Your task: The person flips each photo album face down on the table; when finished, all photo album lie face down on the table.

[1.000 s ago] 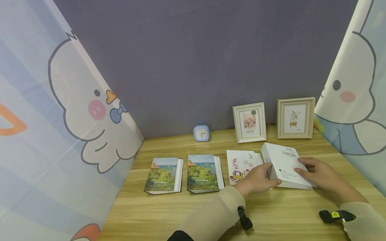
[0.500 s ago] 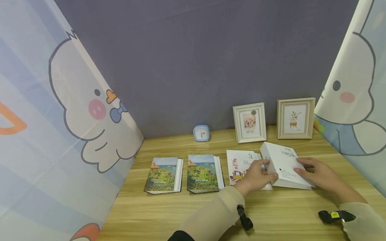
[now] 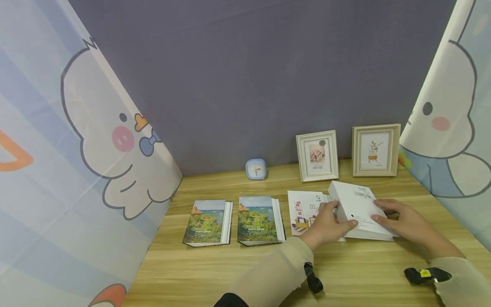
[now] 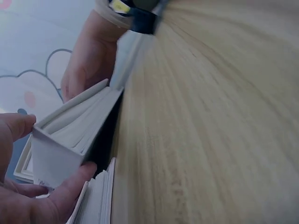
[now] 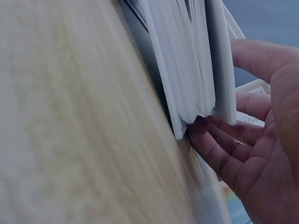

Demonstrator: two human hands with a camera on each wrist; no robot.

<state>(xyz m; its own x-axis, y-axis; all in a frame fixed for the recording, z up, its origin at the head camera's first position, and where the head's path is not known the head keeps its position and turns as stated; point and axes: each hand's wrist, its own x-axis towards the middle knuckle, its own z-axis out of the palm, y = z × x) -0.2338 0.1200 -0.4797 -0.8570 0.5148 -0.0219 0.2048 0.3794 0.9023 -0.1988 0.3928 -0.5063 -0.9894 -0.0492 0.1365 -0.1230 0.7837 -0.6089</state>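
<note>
A thick white photo album (image 3: 354, 202) with dark lettering on its cover is tilted, its spine side raised off the table. My left hand (image 3: 326, 226) grips the spine, one digit on the upper edge and another under the lower one, as the left wrist view shows. My right hand (image 3: 402, 219) holds the opposite side, thumb on the cover and fingers at the page edges (image 5: 187, 60). Close on the left lies a second white album (image 3: 301, 204) with a furniture drawing, partly hidden by my left hand and the tilted album.
Two photo albums with seaside covers, one on the far left (image 3: 205, 221) and one beside it (image 3: 256, 219), lie on the wooden table (image 3: 215, 273). Behind stand a small blue clock (image 3: 255, 169), a white picture frame (image 3: 317, 155) and a beige picture frame (image 3: 376, 150).
The tilted white album has shifted slightly left, towards the album with the furniture drawing. My left hand has changed its grip on the spine, and my right hand has followed slightly left.
</note>
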